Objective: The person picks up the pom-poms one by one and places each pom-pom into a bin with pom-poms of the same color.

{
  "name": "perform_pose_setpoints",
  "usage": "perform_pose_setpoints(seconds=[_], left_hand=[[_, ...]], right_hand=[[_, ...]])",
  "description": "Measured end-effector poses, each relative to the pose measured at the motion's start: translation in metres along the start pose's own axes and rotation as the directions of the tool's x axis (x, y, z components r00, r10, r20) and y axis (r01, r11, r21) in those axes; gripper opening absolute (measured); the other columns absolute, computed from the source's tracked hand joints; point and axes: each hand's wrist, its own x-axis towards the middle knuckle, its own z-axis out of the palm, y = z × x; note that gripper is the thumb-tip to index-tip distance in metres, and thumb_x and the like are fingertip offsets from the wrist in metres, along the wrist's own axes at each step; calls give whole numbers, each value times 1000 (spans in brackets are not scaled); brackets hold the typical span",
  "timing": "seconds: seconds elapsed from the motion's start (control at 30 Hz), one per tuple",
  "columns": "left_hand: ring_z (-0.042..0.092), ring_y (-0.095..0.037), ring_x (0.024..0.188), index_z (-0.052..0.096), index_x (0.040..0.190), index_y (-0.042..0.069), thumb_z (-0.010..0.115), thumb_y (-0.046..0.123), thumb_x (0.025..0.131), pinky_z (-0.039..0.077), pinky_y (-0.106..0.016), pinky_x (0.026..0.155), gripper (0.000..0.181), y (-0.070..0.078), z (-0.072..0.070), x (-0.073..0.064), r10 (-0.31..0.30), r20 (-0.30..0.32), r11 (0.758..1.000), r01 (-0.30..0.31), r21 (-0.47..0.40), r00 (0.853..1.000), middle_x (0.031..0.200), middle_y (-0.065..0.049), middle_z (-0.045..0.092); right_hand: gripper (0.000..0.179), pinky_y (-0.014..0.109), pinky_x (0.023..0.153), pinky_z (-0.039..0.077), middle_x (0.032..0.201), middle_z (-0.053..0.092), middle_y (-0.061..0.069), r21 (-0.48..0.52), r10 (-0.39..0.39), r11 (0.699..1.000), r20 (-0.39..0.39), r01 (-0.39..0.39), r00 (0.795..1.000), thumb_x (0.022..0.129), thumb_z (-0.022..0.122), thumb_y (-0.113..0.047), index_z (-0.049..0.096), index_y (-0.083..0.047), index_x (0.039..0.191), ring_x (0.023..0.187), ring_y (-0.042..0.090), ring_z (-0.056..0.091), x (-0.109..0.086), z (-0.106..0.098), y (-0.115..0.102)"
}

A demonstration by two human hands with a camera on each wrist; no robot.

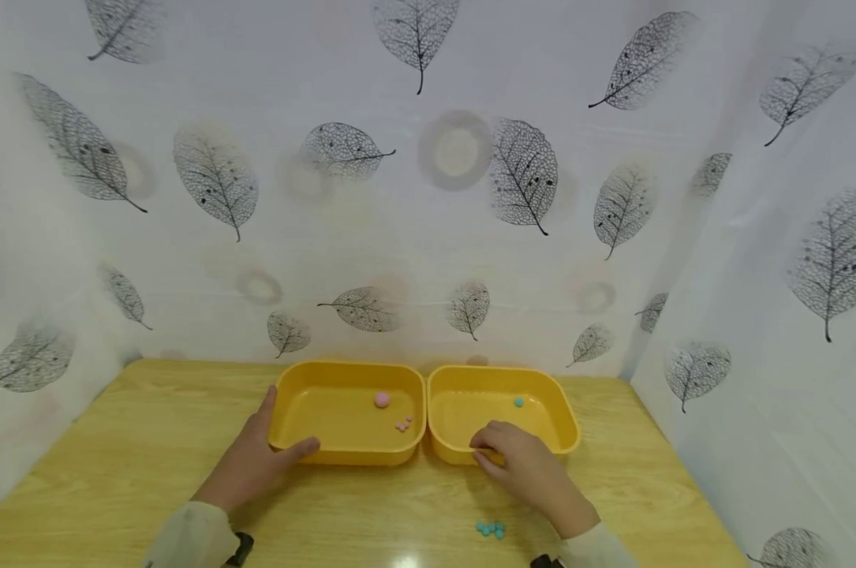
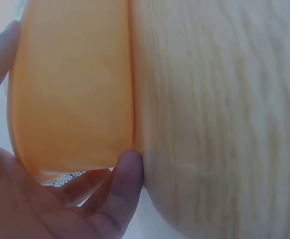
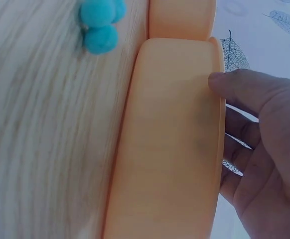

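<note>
At the near left corner of the left yellow tray (image 1: 342,457), my left hand (image 1: 253,461) holds the side, thumb at the front rim and fingers along the left end. In the left wrist view, its curled fingers (image 2: 127,179) touch the tray wall (image 2: 75,84). My right hand (image 1: 523,461) grips the front rim of the right yellow tray (image 1: 562,430). The right wrist view has its thumb (image 3: 239,87) on the outer rim and the other fingers over the inner side, partly hidden by the wall. A small blue ball (image 1: 518,402) lies in that tray.
The left tray holds a larger pink ball (image 1: 382,400) and several small pink balls (image 1: 402,427). Several blue balls (image 1: 491,529) lie on the wooden table (image 1: 371,513) near the right forearm. The trays stand side by side before a leaf-print curtain (image 1: 399,221).
</note>
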Motion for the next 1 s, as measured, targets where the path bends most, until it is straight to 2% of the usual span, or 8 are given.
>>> perform_pose_setpoints(seconds=[0.17,0.37,0.63,0.87,1.0], left_hand=[[16,-59,149,-18,163,10,64,72,90,22,-74,115,127,-2,-6,0,16,-7,1000,-16,4,1000,167,-35,5],[14,-61,148,-18,163,8,64,71,90,21,-77,113,126,-9,-17,0,16,0,1000,-16,24,1000,168,-34,1],[11,-64,146,-22,161,7,62,72,91,19,-81,110,128,-25,-29,1,-23,16,999,23,45,1000,167,-35,-5],[12,-67,144,-23,160,4,62,68,94,21,-82,108,125,-33,-44,3,-17,22,998,15,66,1000,165,-38,-6],[13,-68,142,-24,160,5,62,66,95,22,-83,106,123,-43,-52,3,-13,23,998,11,69,1000,164,-38,-7]], right_hand=[[7,26,74,57,93,67,-13,-3,-13,1000,11,13,1000,94,77,-14,74,-18,98,83,3,61,3,1,1],[6,26,74,57,93,67,-12,-4,6,1000,36,-6,999,94,77,-15,74,-18,98,83,2,61,4,0,0],[5,25,74,57,93,67,-12,16,27,999,81,-29,996,96,75,-14,75,-18,99,83,2,60,0,-5,-2],[5,25,74,56,93,66,-11,1,25,1000,88,-25,996,96,75,-14,75,-17,100,82,2,59,0,-6,0],[5,26,73,56,92,66,-10,2,18,1000,84,-18,996,96,74,-13,75,-16,100,82,3,59,1,-5,1]])
